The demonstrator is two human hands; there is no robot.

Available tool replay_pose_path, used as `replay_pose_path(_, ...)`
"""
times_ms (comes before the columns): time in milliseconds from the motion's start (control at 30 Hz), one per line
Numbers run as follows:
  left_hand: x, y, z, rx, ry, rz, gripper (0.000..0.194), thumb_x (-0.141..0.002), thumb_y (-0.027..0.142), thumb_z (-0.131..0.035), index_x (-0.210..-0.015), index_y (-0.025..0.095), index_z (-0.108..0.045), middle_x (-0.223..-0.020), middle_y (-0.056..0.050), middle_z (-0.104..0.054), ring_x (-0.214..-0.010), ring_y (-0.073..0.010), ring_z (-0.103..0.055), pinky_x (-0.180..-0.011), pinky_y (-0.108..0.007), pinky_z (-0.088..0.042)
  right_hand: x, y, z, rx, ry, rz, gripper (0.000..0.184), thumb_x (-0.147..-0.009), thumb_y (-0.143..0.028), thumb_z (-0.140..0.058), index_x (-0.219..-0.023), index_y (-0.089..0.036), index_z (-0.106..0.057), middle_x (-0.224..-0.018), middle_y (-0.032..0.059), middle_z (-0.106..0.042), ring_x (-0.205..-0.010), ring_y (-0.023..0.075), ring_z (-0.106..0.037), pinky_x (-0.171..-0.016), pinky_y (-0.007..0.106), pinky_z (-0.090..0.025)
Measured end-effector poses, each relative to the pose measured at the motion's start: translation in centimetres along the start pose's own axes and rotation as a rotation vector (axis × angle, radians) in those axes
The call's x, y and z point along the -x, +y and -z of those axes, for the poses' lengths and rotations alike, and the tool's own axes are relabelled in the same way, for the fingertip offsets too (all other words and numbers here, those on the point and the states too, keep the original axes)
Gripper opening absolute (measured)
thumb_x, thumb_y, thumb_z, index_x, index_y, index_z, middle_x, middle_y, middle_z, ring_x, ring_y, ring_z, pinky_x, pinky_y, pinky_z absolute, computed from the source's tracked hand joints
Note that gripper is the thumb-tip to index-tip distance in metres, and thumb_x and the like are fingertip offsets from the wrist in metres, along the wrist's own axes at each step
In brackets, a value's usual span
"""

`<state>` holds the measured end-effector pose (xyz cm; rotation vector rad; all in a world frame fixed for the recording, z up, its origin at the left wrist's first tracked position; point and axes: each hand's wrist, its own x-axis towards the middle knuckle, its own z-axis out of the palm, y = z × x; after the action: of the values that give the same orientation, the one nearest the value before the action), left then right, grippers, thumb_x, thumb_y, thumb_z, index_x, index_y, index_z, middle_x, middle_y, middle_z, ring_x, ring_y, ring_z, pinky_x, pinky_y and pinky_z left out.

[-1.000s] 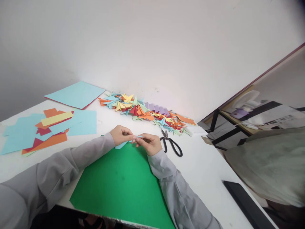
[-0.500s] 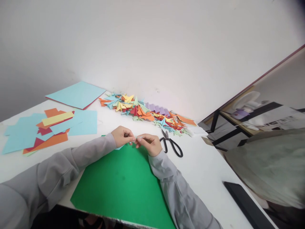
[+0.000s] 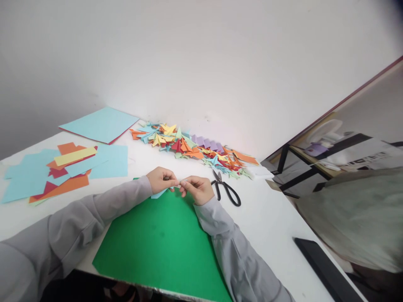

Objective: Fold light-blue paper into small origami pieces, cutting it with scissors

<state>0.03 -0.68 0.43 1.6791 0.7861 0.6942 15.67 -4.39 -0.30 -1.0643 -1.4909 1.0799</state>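
My left hand [image 3: 161, 180] and my right hand [image 3: 199, 189] meet fingertip to fingertip above the far edge of a green sheet [image 3: 160, 243]. Both are closed in a pinch on a small light-blue piece of paper [image 3: 160, 194]; most of it is hidden behind the fingers, and part shows below my left hand. Just right of my right hand lie black-handled scissors [image 3: 227, 188], blades pointing away. Beyond the hands, folded paper pieces [image 3: 185, 147] in several colours form a long heap by the wall.
Loose coloured paper [image 3: 40, 167] is strewn at the left, with a large light-blue sheet [image 3: 100, 123] behind it. A flat black object [image 3: 324, 268] lies along the table's right edge. Farther right are a black-framed shelf [image 3: 302, 167] and grey-green cloth [image 3: 355, 218].
Both hands keep their pinch in nearly the same place. A little more of the light-blue paper shows below my left hand. The whole view has shifted very slightly.
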Motion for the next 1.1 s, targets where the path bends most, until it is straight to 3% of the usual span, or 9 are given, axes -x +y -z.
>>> replay_pose_path(167,0.2,0.4,-0.1,-0.059,0.026,-0.059,0.014,-0.064,0.022,-0.054,-0.060,0.010,-0.059,-0.046,0.001,-0.056,-0.045,-0.0070,-0.051,-0.048,-0.017,-0.039,-0.3,0.4,0.6,-0.086,-0.034,-0.040,0.025,-0.066,-0.037,-0.059,-0.061,-0.014,-0.061,-0.051,0.0014,-0.060,-0.040,0.0105,-0.054,-0.043,0.023,-0.044)
replay_pose_path(267,0.1,0.3,-0.2,-0.066,0.045,-0.050,0.013,-0.064,0.021,-0.053,-0.060,0.010,-0.058,-0.044,0.002,-0.054,-0.043,-0.0065,-0.050,-0.046,-0.017,-0.038,-0.3,0.7,0.8,-0.135,0.018,-0.047,0.025,-0.069,-0.039,-0.055,-0.069,-0.015,-0.062,-0.056,0.0016,-0.062,-0.045,0.0115,-0.056,-0.047,0.025,-0.046)
replay_pose_path(367,0.0,0.0,-0.1,-0.104,0.033,-0.062,0.014,-0.064,0.022,-0.053,-0.060,0.010,-0.059,-0.043,0.001,-0.054,-0.042,-0.0066,-0.049,-0.046,-0.017,-0.038,-0.2,0.8,0.6,-0.076,0.044,-0.001,0.019,-0.066,-0.034,-0.059,-0.073,-0.016,-0.062,-0.057,0.0007,-0.061,-0.047,0.0117,-0.056,-0.049,0.025,-0.046)
replay_pose_path(600,-0.1,-0.7,0.1,-0.235,0.026,-0.069,0.017,-0.064,0.025,-0.052,-0.060,0.010,-0.059,-0.043,0.001,-0.054,-0.040,-0.0074,-0.049,-0.044,-0.018,-0.037,0.0,0.9,0.0,0.147,-0.049,0.062,0.018,-0.069,-0.033,-0.056,-0.066,-0.015,-0.058,-0.055,0.0001,-0.057,-0.046,0.0111,-0.055,-0.047,0.024,-0.045)
replay_pose_path(800,0.1,-0.7,0.1,-0.195,-0.011,-0.055,0.017,-0.064,0.026,-0.053,-0.064,0.010,-0.060,-0.043,0.001,-0.055,-0.042,-0.0080,-0.051,-0.046,-0.018,-0.039,0.1,0.5,-0.2,0.262,-0.053,0.072,0.022,-0.072,-0.034,-0.052,-0.061,-0.015,-0.054,-0.048,-0.0020,-0.053,-0.040,0.0083,-0.049,-0.042,0.021,-0.039)
replay_pose_path(1100,-0.2,-0.8,0.4,-0.032,-0.056,-0.039,0.015,-0.062,0.024,-0.056,-0.062,0.009,-0.059,-0.042,0.001,-0.054,-0.040,-0.0071,-0.050,-0.044,-0.017,-0.037,-0.2,0.6,0.2,-0.128,-0.092,-0.124,0.030,-0.063,-0.044,-0.058,-0.056,-0.015,-0.055,-0.048,0.0000,-0.057,-0.038,0.0104,-0.052,-0.041,0.023,-0.041)
